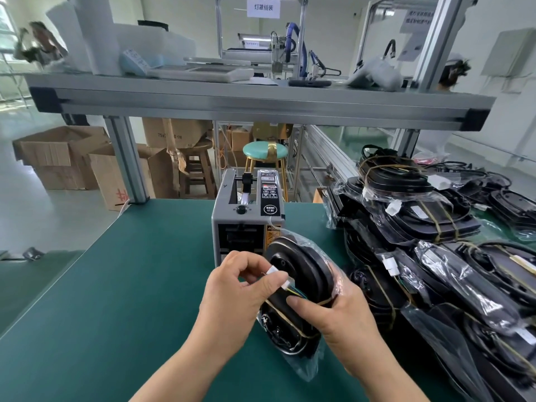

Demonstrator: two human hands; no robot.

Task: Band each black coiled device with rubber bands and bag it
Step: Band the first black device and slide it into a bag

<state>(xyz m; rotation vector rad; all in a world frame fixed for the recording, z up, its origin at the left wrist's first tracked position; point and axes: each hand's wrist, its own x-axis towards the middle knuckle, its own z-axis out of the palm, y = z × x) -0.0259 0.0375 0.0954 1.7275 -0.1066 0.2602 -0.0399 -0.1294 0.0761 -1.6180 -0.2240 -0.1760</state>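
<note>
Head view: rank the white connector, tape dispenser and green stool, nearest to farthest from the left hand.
1. White connector, pinched by the left hand.
2. Tape dispenser, behind it, on the table.
3. Green stool, beyond the table.

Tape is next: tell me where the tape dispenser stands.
In the head view the tape dispenser stands on the green mat, just behind the black coiled device at centre and left of the bagged pile.

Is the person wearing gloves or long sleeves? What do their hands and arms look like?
No gloves. The left hand and right hand are both bare, with short plain nails and no rings showing. The left forearm and right forearm are bare too, down to the picture's edge: no sleeves, watch or bracelet.
</note>
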